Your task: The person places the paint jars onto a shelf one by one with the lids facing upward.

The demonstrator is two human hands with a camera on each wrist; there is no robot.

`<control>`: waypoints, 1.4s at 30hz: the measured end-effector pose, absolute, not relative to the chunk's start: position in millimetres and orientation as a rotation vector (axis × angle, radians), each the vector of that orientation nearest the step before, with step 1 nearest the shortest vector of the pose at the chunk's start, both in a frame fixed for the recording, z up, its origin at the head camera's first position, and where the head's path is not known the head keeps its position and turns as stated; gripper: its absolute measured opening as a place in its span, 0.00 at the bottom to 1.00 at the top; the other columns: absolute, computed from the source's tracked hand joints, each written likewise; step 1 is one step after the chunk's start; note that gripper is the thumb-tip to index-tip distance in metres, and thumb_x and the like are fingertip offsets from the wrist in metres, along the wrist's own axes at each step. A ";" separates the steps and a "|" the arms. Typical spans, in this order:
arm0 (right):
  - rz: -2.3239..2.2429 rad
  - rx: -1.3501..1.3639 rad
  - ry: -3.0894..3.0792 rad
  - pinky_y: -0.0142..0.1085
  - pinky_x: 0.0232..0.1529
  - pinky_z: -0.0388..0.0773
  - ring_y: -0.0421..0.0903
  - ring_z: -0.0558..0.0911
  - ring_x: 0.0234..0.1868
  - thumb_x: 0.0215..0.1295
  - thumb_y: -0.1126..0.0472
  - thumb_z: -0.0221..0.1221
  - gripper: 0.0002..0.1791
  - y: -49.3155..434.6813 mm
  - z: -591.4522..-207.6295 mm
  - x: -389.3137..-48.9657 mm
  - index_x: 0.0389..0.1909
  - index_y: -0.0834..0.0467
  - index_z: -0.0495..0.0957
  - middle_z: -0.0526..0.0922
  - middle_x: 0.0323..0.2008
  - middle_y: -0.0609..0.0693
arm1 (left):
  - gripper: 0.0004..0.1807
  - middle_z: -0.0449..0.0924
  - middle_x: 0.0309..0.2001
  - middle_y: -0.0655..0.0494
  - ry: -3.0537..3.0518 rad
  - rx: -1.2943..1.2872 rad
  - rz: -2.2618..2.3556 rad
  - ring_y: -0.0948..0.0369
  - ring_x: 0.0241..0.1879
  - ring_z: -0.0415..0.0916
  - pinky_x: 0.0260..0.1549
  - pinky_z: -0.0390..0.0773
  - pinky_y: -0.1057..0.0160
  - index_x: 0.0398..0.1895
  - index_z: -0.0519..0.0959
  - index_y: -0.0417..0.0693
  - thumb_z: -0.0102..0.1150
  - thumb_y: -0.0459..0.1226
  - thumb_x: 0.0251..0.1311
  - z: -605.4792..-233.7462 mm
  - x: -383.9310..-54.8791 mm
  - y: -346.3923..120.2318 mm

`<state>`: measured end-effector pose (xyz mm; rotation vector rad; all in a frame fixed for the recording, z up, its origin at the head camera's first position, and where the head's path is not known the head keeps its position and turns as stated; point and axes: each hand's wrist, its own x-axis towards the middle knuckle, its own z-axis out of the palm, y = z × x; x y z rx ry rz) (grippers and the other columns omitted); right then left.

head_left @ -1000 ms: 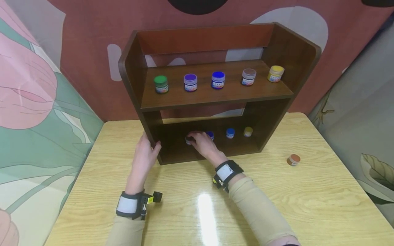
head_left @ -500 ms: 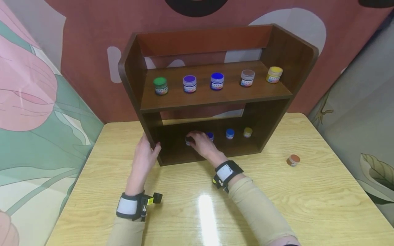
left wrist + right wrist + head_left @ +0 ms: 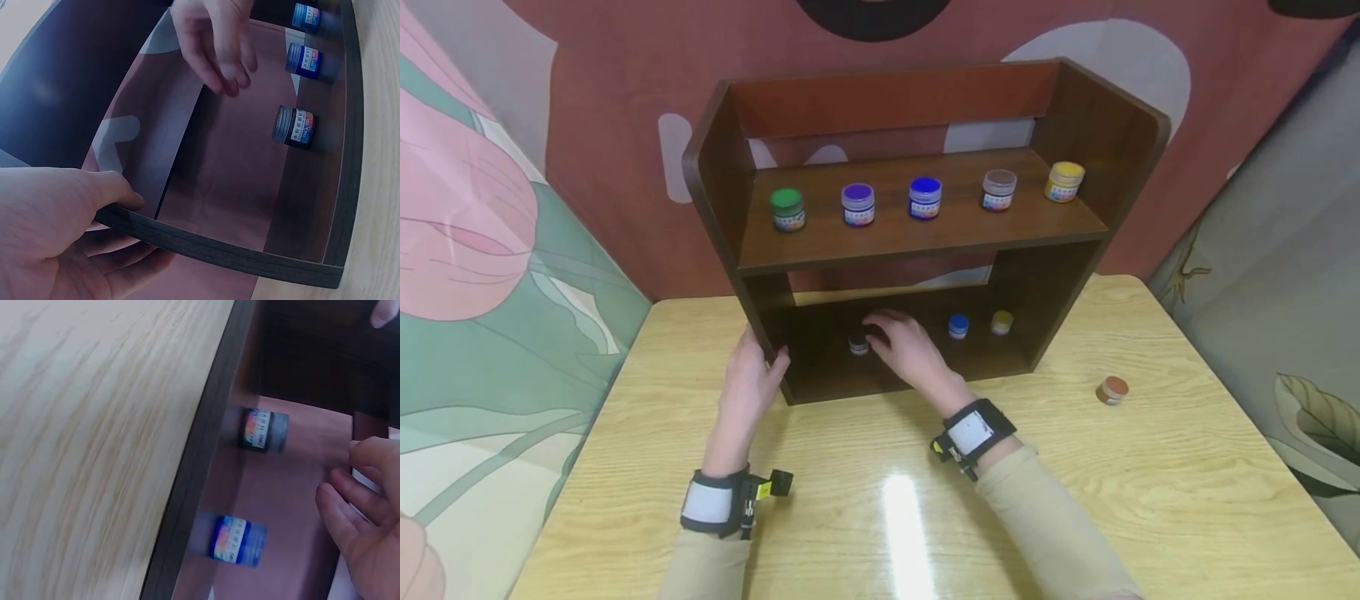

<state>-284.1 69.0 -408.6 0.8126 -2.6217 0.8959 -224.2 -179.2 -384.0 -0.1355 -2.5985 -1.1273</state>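
My left hand (image 3: 748, 379) grips the left side panel of a dark brown two-tier shelf (image 3: 850, 257); in the left wrist view its thumb lies inside the panel edge and the fingers outside. My right hand (image 3: 912, 354) is inside the lower tier, holding nothing, fingers loosely bent. Just left of its fingertips stands a small paint jar with dark contents (image 3: 858, 345), upright and apart from the hand. The right wrist view shows that dark jar (image 3: 265, 430) beside a dark blue paint jar (image 3: 239, 540), which the right hand hides in the head view.
On the lower tier, a lighter blue jar (image 3: 958, 326) and a yellow jar (image 3: 1002, 322) stand farther right. The upper tier bears a row of several jars, from green (image 3: 787, 209) to yellow (image 3: 1064, 182). A reddish-brown jar (image 3: 1112, 390) sits on the wooden table (image 3: 1037, 467).
My right hand has let go of the dark jar and drawn back to the right; the jar stays on the lower tier. My left hand keeps its grip on the side panel.
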 end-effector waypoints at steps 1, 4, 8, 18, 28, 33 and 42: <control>0.899 0.812 -2.604 0.44 0.58 0.78 0.54 0.82 0.55 0.70 0.66 0.63 0.13 71.8 -407.5 -281.7 0.53 0.63 0.83 0.84 0.53 0.57 | 0.23 0.76 0.53 0.30 -2.597 -0.136 -1.128 0.37 0.54 0.76 0.52 0.78 0.41 0.61 0.67 0.29 0.60 0.30 0.66 -384.3 -224.2 -179.0; 0.917 0.803 -2.571 0.43 0.54 0.80 0.53 0.83 0.52 0.70 0.66 0.63 0.12 80.9 -404.9 -274.5 0.52 0.63 0.83 0.84 0.51 0.56 | 0.23 0.76 0.53 0.30 -2.591 -0.135 -1.116 0.36 0.54 0.76 0.52 0.78 0.41 0.60 0.67 0.29 0.60 0.29 0.66 -385.4 -224.6 -178.6; 0.952 0.768 -2.566 0.40 0.47 0.83 0.51 0.85 0.46 0.70 0.65 0.63 0.12 93.8 -401.5 -264.1 0.52 0.62 0.84 0.85 0.49 0.56 | 0.24 0.75 0.54 0.30 -2.596 -0.135 -1.095 0.36 0.55 0.76 0.53 0.77 0.40 0.61 0.66 0.30 0.60 0.29 0.66 -385.9 -225.1 -178.4; 0.998 0.791 -2.566 0.38 0.39 0.84 0.47 0.86 0.38 0.68 0.66 0.65 0.09 134.1 -401.2 -242.5 0.47 0.64 0.85 0.86 0.43 0.55 | 0.23 0.74 0.55 0.29 -2.613 -0.137 -1.094 0.36 0.56 0.75 0.54 0.77 0.39 0.62 0.66 0.30 0.59 0.29 0.67 -384.8 -226.0 -179.1; 0.987 0.809 -2.720 0.44 0.42 0.84 0.49 0.86 0.39 0.67 0.67 0.66 0.13 206.1 -405.0 -231.9 0.50 0.67 0.83 0.88 0.41 0.55 | 0.22 0.75 0.53 0.29 -2.594 -0.154 -1.072 0.36 0.54 0.76 0.53 0.77 0.39 0.60 0.67 0.28 0.60 0.28 0.66 -385.4 -225.9 -179.0; 1.006 0.780 -2.800 0.49 0.46 0.84 0.53 0.86 0.41 0.67 0.68 0.65 0.14 229.9 -404.4 -228.9 0.51 0.69 0.82 0.87 0.42 0.58 | 0.22 0.75 0.53 0.29 -2.592 -0.150 -1.052 0.35 0.53 0.76 0.52 0.77 0.39 0.60 0.67 0.29 0.61 0.28 0.66 -385.0 -226.8 -179.0; 0.912 0.745 -2.965 0.54 0.46 0.82 0.57 0.85 0.44 0.67 0.67 0.65 0.10 265.1 -393.8 -223.7 0.46 0.67 0.84 0.87 0.43 0.59 | 0.22 0.75 0.53 0.29 -2.598 -0.152 -1.043 0.36 0.53 0.76 0.52 0.77 0.39 0.60 0.67 0.29 0.60 0.28 0.66 -386.1 -226.9 -179.2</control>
